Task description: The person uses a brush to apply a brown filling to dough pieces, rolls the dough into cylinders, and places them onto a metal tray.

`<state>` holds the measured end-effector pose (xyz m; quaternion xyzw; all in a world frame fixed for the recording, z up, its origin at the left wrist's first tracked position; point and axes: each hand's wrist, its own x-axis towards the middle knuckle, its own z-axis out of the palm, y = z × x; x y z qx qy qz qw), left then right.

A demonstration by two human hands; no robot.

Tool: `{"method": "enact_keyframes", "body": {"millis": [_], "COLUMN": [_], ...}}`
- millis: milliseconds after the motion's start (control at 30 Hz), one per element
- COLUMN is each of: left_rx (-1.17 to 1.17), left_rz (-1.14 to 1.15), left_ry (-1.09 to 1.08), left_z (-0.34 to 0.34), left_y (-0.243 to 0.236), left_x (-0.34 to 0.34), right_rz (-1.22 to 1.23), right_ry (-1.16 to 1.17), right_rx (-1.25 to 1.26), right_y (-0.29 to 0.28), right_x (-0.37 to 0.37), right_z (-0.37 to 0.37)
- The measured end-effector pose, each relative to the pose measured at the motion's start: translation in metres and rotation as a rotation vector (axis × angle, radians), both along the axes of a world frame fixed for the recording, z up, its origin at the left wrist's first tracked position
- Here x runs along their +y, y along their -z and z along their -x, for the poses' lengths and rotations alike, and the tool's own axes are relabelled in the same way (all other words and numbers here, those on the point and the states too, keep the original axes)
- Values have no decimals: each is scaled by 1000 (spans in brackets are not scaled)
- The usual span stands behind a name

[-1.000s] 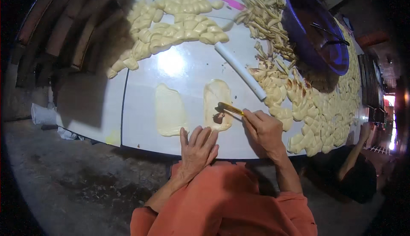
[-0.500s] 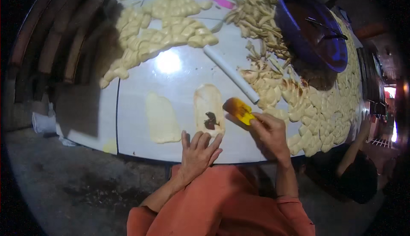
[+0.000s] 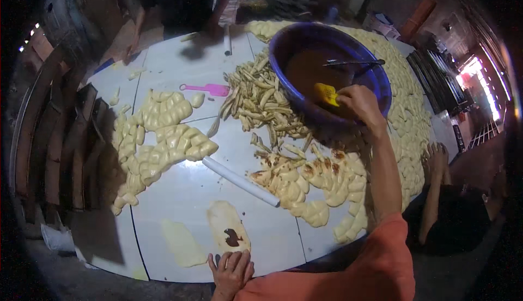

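My right hand (image 3: 360, 104) reaches far out over a purple basin (image 3: 277, 56) of brown, glossy paste (image 3: 305, 64). It grips a yellow scraper (image 3: 325, 92), whose blade is at the paste. My left hand (image 3: 231, 272) lies at the table's near edge, fingers stretched out, touching the near end of a flat dough strip (image 3: 220, 216). A dark brown dollop (image 3: 233, 237) sits on that strip. Just left of it lies a second, plain dough strip (image 3: 181, 242). A white rolling rod (image 3: 241, 181) rests beyond them.
Dough pieces (image 3: 163, 154) cover the left side and more (image 3: 403, 137) fill the right. Peeled banana-like pieces (image 3: 264, 91) are heaped beside the basin. A pink scoop (image 3: 210, 89) lies farther back. Other people stand at the far side (image 3: 180, 1) and right (image 3: 457, 214).
My right hand has moved from beside the dough strip up and away to the basin, carrying the scraper. My left hand stays by the strip's near end. The view has shifted farther out.
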<state>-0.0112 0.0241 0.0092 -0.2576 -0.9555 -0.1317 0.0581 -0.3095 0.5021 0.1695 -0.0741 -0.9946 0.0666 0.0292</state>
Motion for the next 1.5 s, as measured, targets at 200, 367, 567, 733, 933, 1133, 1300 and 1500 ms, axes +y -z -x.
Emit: {"method": "enact_keyframes", "body": {"millis": [200, 367, 567, 733, 933, 1133, 1300, 1500], "left_rx": [-20, 4, 18, -31, -1, 197, 111, 87], "left_rz": [-16, -99, -69, -110, -197, -239, -161, -127], "left_ry": [0, -6, -15, -21, -56, -213, -456, -454], "left_z": [-1, -2, 2, -1, -12, -11, -23, -34], "left_y": [8, 12, -1, 6, 11, 7, 12, 21], "left_x": [1, 0, 2, 0, -13, -40, -87, -107], "right_rz": [167, 638, 865, 972, 991, 976, 966, 590], "right_ry": [-291, -54, 21, 89, -13, -241, -456, -915], "right_rx": [-209, -343, -440, -413, -358, -378, -612, -280], "right_y": [48, 23, 29, 21, -10, -7, 27, 71], "right_x": [32, 48, 63, 57, 1, -86, -205, -353], "right_z": [45, 36, 27, 15, -6, -41, -87, -150]}}
